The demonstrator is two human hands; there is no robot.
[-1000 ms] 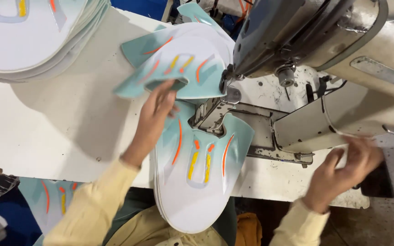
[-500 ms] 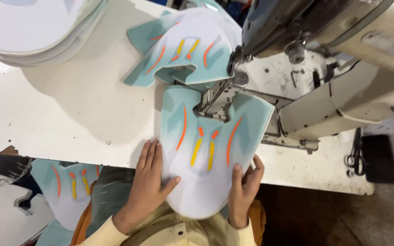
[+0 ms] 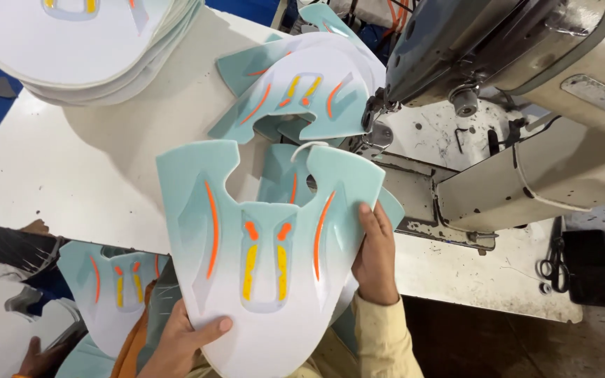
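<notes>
Head camera looks down on a white worktable (image 3: 57, 189) that fills most of the frame, with a big grey sewing machine (image 3: 526, 77) over its right side, the needle end (image 3: 376, 115) pointing down near the table's middle. At the upper left lies a tall stack of white cut panels (image 3: 85, 49), its edges fanned out. Just left of the needle rests a small pile of mint-green shoe upper panels (image 3: 302, 91) with orange and yellow stripes, touching the machine's foot. Nearer the person, one large mint-and-white upper panel (image 3: 260, 259) with orange and yellow markings is held up off the table, tilted slightly to the left, covering another such panel (image 3: 285, 178) that lies under it by the machine bed. The right hand (image 3: 376, 255) grips this panel along its right edge, fingers laid flat behind and beside it and curled closed on the material. The left hand (image 3: 183, 339) holds the lower left edge, thumb pressed on the front face, the other fingers hidden behind. Below the table's left edge more matching panels (image 3: 113, 287) sit in a heap. Far right, dark scissors (image 3: 553, 262) hang beside the table edge.
</notes>
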